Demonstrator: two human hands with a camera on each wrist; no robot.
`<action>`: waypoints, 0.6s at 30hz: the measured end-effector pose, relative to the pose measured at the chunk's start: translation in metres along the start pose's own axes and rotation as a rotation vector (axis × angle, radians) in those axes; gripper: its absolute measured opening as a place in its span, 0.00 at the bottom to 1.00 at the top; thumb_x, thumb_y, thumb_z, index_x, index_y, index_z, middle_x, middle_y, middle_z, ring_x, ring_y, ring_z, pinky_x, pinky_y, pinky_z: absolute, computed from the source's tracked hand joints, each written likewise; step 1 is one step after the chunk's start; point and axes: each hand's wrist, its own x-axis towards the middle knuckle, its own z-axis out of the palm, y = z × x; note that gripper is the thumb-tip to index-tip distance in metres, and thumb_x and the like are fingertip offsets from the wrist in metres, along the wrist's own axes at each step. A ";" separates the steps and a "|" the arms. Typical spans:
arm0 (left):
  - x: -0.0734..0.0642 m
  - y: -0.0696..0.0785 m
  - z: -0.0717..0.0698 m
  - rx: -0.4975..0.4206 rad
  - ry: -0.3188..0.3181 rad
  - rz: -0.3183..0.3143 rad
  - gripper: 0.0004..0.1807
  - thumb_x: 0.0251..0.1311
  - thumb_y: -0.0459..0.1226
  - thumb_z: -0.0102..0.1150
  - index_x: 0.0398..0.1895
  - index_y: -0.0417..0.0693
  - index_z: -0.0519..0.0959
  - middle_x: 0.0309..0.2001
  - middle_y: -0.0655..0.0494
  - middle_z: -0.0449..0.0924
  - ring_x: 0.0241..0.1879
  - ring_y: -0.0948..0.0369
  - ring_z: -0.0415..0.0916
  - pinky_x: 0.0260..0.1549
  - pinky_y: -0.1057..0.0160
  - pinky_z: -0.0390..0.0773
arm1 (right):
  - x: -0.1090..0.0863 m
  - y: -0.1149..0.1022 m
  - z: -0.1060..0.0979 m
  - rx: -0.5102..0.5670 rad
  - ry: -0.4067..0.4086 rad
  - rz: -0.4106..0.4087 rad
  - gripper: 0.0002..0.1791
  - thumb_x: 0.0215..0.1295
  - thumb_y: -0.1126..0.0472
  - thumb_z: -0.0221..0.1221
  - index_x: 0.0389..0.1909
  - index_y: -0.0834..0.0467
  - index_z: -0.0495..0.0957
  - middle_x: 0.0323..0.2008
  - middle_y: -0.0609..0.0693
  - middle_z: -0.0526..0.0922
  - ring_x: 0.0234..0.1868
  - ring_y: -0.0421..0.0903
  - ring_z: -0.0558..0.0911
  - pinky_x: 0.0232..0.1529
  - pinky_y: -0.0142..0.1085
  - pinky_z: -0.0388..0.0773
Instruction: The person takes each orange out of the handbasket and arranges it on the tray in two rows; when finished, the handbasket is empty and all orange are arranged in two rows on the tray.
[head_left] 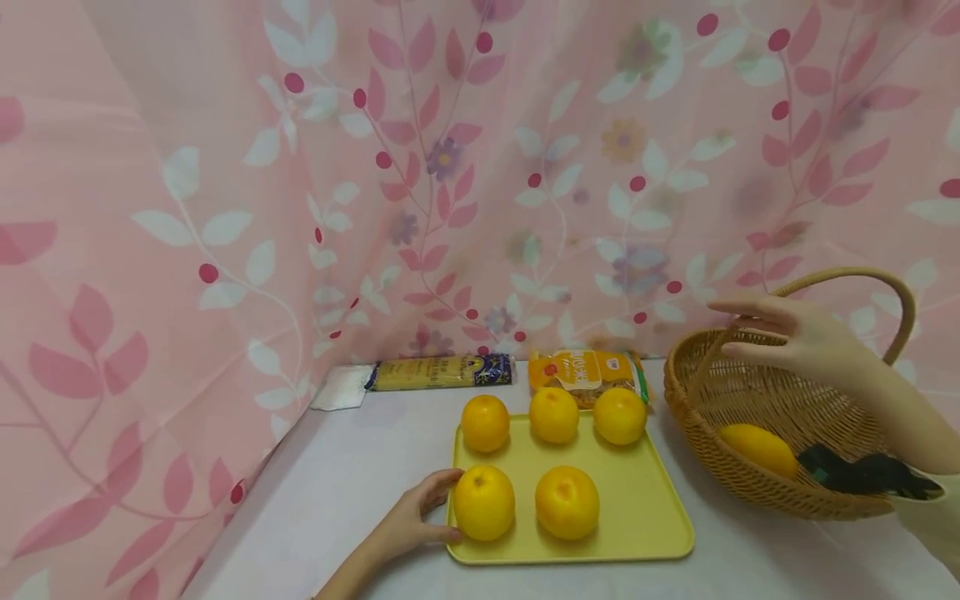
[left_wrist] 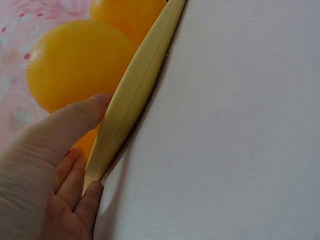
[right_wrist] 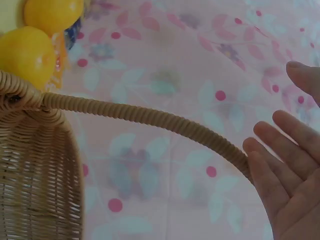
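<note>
My left hand (head_left: 416, 517) is at the left rim of a yellow tray (head_left: 645, 517), its thumb and fingers spread around the near-left orange (head_left: 484, 502). In the left wrist view, the thumb (left_wrist: 75, 120) reaches the tray's rim beside an orange (left_wrist: 80, 65), and the fingers lie loosely bent at the tray's edge. Several oranges stand on the tray in two rows. My right hand (head_left: 798, 337) has its fingers extended by the handle (head_left: 892, 292) of a wicker basket (head_left: 697, 417). The right wrist view shows those fingertips beside the handle (right_wrist: 150, 117); contact is unclear.
Inside the basket lie a yellow, mango-like fruit (head_left: 757, 448) and a dark object (head_left: 855, 471) of unclear kind. Behind the tray are an orange food packet (head_left: 585, 371), a long noodle-like packet (head_left: 442, 372) and a white piece (head_left: 341, 387). A floral curtain (head_left: 465, 208) hangs behind.
</note>
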 end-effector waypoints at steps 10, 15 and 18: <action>0.002 -0.001 0.001 0.005 -0.006 0.014 0.39 0.47 0.37 0.67 0.61 0.36 0.60 0.60 0.43 0.63 0.60 0.50 0.58 0.56 0.54 0.61 | -0.008 0.015 -0.009 0.148 0.128 -0.102 0.12 0.48 0.83 0.57 0.32 0.66 0.78 0.33 0.55 0.80 0.38 0.37 0.79 0.36 0.22 0.75; 0.002 0.000 0.001 0.000 -0.010 0.015 0.39 0.47 0.36 0.67 0.61 0.36 0.59 0.60 0.43 0.63 0.59 0.50 0.58 0.56 0.53 0.61 | -0.011 0.023 -0.011 0.174 0.096 -0.108 0.12 0.50 0.83 0.55 0.35 0.69 0.77 0.33 0.55 0.80 0.36 0.39 0.79 0.36 0.23 0.76; 0.002 -0.001 0.001 0.001 -0.006 0.002 0.39 0.47 0.36 0.67 0.61 0.37 0.60 0.60 0.43 0.63 0.59 0.50 0.58 0.56 0.53 0.61 | -0.012 0.028 -0.009 0.113 0.097 -0.008 0.09 0.53 0.76 0.59 0.35 0.66 0.78 0.32 0.52 0.81 0.34 0.39 0.80 0.34 0.23 0.76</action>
